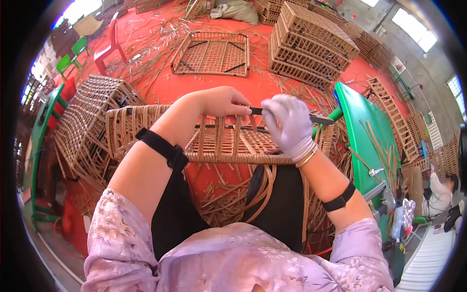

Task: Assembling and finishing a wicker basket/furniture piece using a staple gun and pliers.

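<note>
- Head view: wicker basket (219,157) right in front of the lap!
- Bare left hand (224,103), fingers bent nearly together at its far edge; can't tell whether they grip.
- Gloved right hand (290,121) alongside, half curled, hold unclear.
- Beyond, stacked crates (311,45) on red floor (260,80).

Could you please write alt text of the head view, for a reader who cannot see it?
A person's bare left hand and gloved right hand are at a black strip along one edge of a woven basket. Beyond it, stacked baskets stand on a red floor littered with brown strips.
</note>
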The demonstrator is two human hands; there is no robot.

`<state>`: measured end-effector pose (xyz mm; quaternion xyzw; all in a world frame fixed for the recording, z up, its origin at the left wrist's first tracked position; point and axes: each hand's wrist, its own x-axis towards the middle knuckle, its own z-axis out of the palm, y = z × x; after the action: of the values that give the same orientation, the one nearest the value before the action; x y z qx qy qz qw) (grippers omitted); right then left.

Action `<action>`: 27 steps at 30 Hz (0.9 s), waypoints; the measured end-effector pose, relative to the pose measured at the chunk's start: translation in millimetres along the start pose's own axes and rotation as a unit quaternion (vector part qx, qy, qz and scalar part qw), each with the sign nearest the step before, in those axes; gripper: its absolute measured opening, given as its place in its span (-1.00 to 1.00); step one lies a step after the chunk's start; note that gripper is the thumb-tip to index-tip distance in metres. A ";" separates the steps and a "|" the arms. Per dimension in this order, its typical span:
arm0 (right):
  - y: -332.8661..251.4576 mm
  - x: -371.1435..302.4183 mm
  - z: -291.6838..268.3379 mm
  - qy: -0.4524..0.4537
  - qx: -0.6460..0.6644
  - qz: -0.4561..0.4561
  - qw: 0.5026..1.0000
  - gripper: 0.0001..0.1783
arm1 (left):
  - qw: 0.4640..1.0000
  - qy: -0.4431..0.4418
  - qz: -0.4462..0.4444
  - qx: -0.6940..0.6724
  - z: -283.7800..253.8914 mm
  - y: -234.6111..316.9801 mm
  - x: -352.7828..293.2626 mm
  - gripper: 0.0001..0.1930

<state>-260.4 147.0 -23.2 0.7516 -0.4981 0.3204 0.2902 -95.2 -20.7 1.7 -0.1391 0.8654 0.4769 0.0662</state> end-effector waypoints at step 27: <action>-42.3 -3.3 2.8 -0.040 0.096 0.137 0.985 -0.89 | 0.872 0.389 0.006 0.296 84.2 1.4 -50.6 -0.76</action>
<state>-221.3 160.9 -32.4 0.7133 -0.5743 0.3729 0.1496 -49.0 60.0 -29.8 -0.2824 0.9227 0.1061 -0.2401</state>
